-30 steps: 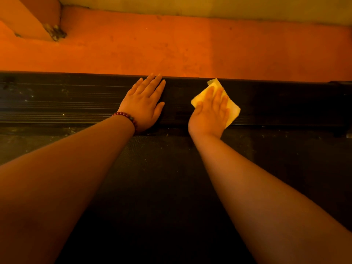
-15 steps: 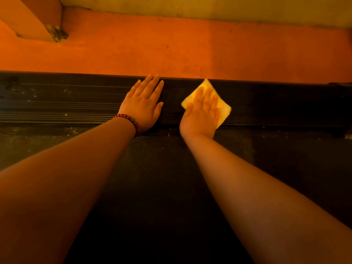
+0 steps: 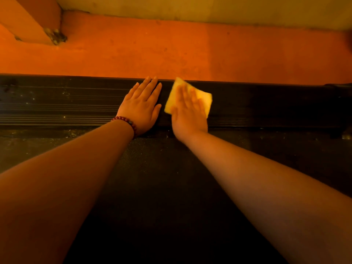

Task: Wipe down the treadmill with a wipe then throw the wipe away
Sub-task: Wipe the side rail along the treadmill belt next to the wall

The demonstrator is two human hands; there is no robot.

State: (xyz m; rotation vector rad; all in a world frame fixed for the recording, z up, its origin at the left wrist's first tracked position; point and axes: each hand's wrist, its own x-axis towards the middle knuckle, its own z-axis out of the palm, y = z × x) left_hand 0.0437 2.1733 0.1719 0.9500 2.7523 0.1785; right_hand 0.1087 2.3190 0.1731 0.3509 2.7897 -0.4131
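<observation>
wipe (image 3: 206,99) lies under the flat right hand (image 3: 187,113) on the treadmill rail (image 3: 66,103); left hand (image 3: 141,107) rests flat beside it.

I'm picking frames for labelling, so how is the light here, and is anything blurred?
Head view: a heavy orange cast tints everything; the belt is nearly black, with little detail; the right hand and the wipe under it are smeared by blur; the left hand, flat on the rail, and its bracelet look sharp.
</observation>
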